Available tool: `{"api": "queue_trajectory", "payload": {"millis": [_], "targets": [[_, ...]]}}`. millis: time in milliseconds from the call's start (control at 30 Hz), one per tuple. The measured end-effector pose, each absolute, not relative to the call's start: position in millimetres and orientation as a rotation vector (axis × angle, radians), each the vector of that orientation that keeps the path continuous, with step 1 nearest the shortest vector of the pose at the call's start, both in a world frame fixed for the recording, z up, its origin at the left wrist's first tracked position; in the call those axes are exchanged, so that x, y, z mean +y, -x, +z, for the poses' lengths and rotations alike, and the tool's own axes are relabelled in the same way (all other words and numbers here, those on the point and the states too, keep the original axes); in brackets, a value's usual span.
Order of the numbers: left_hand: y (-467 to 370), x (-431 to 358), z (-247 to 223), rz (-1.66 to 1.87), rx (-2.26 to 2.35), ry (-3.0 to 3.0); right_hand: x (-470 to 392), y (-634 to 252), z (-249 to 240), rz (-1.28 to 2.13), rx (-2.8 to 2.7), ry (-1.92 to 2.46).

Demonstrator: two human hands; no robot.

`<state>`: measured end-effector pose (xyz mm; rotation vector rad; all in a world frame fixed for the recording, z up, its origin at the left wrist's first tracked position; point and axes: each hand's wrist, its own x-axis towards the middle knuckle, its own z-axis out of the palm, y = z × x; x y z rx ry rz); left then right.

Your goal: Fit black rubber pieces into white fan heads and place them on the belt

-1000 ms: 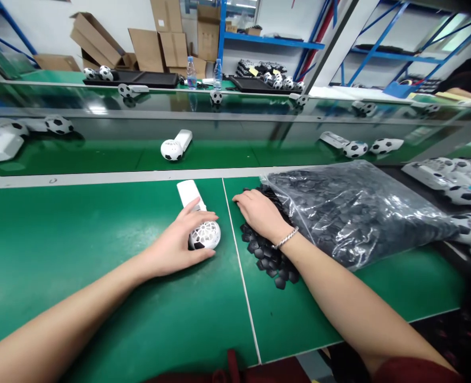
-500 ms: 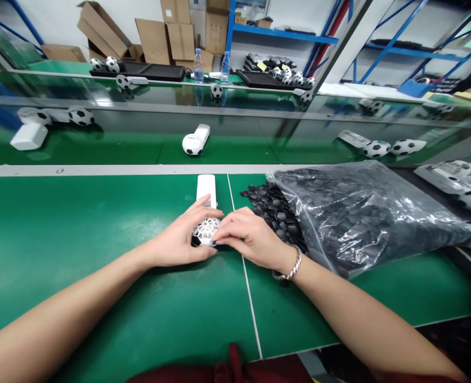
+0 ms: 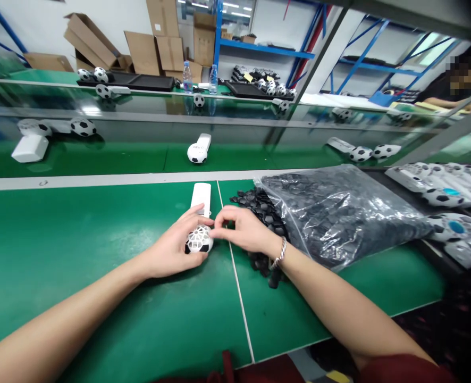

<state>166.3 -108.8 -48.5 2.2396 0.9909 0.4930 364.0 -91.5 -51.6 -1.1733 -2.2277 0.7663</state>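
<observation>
A white device with a round lattice head [image 3: 199, 239] lies on the green table [image 3: 100, 298], its white handle [image 3: 201, 198] pointing away from me. Black patches show along the head's lower edge. My left hand [image 3: 175, 247] is wrapped round the head from the left, thumb below and fingers above. At the head's right side my right hand [image 3: 239, 229] has thumb and forefinger pinched together; anything between them is too small to make out. Loose black pieces [image 3: 265, 207] spill from a clear plastic bag [image 3: 339, 213] just right of it.
Across the raised strip [image 3: 140, 178], a white device with a football head [image 3: 198, 153] lies on the green surface. More such devices [image 3: 443, 197] fill a black tray at the right. Cardboard boxes and blue shelves stand at the back, where a person's arm shows at the far right.
The view has shifted somewhat. My right hand has drawn slightly back from the lattice head, and a black patch now shows at its lower right edge. My left hand keeps its hold.
</observation>
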Motion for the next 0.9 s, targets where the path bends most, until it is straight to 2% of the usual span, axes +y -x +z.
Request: {"api": "queue_trajectory", "payload": {"millis": [133, 200, 367, 533, 633, 767, 900], "targets": [[-163, -106, -50, 0.492, 0.933, -2.262, -61, -385, -54, 0.045, -2.297, 1.612], [-162, -105, -51, 0.504, 0.896, -2.261, -49, -391, -61, -0.071, -2.354, 1.686], [-160, -105, -53, 0.521, 0.890, -2.247, -42, -392, -73, -0.064, -2.410, 1.675], [-154, -104, -49, 0.508, 1.220, -2.165, -54, -393, -63, -0.045, -2.387, 1.652], [-145, -99, -43, 0.485, 1.238, -2.100, -63, -391, -58, 0.020, -2.366, 1.558], [-138, -96, -38, 0.458, 1.106, -2.075, -73, -384, -55, 0.179, -2.344, 1.396], [-141, -98, -42, 0.477, 1.118, -2.062, -80, -372, -54, 0.552, -2.198, 1.356]]}}
